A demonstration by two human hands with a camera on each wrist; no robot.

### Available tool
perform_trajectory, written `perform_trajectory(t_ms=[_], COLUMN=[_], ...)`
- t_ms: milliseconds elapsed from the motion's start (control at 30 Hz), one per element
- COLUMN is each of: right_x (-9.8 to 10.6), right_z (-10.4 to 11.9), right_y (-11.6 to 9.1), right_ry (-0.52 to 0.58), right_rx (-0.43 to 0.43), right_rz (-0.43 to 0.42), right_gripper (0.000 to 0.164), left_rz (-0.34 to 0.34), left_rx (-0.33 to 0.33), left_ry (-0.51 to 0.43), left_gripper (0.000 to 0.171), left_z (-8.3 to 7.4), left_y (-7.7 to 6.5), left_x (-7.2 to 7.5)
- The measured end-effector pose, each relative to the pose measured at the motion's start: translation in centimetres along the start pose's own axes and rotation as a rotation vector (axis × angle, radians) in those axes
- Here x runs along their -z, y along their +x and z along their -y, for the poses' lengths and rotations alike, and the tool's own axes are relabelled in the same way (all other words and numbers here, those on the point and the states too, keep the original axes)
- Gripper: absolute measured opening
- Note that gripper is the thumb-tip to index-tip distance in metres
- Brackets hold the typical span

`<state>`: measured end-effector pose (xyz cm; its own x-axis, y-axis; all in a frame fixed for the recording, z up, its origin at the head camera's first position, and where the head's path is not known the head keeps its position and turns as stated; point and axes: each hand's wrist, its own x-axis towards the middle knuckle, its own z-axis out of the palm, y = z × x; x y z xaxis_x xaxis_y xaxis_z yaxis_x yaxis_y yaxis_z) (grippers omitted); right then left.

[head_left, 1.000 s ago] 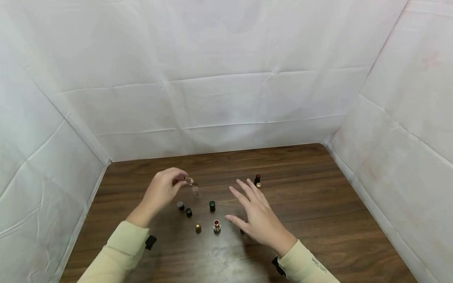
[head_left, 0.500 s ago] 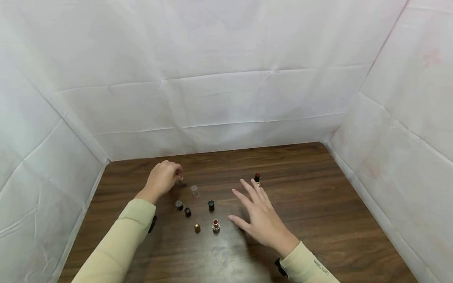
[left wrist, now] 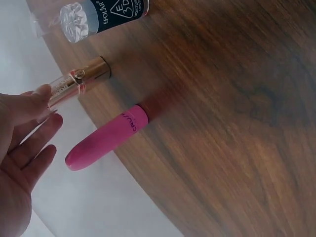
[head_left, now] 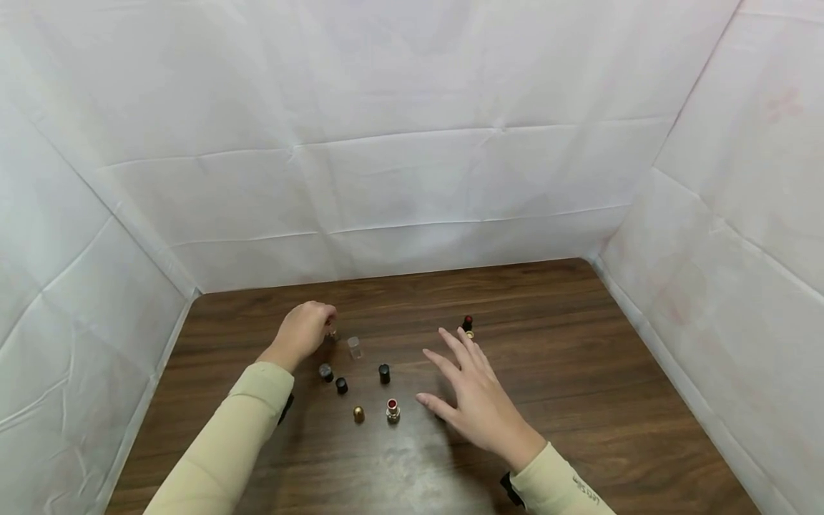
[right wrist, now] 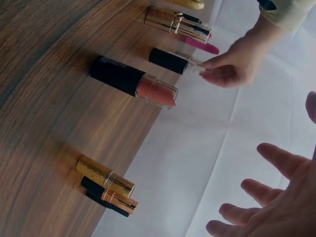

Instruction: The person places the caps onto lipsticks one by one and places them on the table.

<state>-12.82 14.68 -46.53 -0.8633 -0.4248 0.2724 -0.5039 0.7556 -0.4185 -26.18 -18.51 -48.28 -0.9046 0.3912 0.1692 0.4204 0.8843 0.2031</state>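
Observation:
My left hand (head_left: pixel 305 329) pinches the clear upper end of a gold lipstick tube (left wrist: pixel 94 74) between thumb and fingertip. The tube is upright, its base right at the wood. Beside it stands a bright pink lipstick tube (left wrist: pixel 108 138). On its other side is a dark labelled lipstick with a clear faceted top (left wrist: pixel 118 15). In the head view the pinched tube is mostly hidden behind the fingers. My right hand (head_left: pixel 479 400) hovers over the table with fingers spread, holding nothing. Past its fingertips stands a dark lipstick with a red tip (head_left: pixel 468 323).
On the brown wooden table (head_left: pixel 579 372) stand several small pieces: a clear block-like piece (head_left: pixel 355 348), black pieces (head_left: pixel 384 373), a gold bullet-shaped piece (head_left: pixel 358 414) and a silvery tube with red inside (head_left: pixel 393 410). White cloth (head_left: pixel 399 193) hangs behind and on both sides.
My left hand has carried the lipstick tube left, away from the clear piece, and brought it from tilted to upright near the table. The right hand has barely moved.

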Motion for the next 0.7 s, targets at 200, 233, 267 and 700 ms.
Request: perform_trajectory(t_ms=[200, 233, 267, 700], right_x=[-0.13, -0.13, -0.15, -0.16], right_z=[-0.05, -0.05, -0.06, -0.07], right_y=[-0.1, -0.1, -0.1, -0.09], right_ry=[0.007, 0.008, 0.011, 0.025], right_rx=[-0.007, -0.005, -0.005, -0.019], right_rz=[0.003, 0.0, -0.004, 0.032], right_gripper=[0.067, 0.067, 0.067, 0.066], left_rz=[0.078, 0.085, 0.09, 0.114], left_rx=[0.051, 0.052, 0.05, 0.049], left_ry=[-0.055, -0.057, -0.058, -0.051], left_gripper=[0.013, 0.014, 0.015, 0.017], left_z=[0.01, 0.01, 0.0, 0.14], left_y=[0.23, 0.27, 0.31, 0.31], left_x=[-0.2, -0.21, -0.22, -0.11])
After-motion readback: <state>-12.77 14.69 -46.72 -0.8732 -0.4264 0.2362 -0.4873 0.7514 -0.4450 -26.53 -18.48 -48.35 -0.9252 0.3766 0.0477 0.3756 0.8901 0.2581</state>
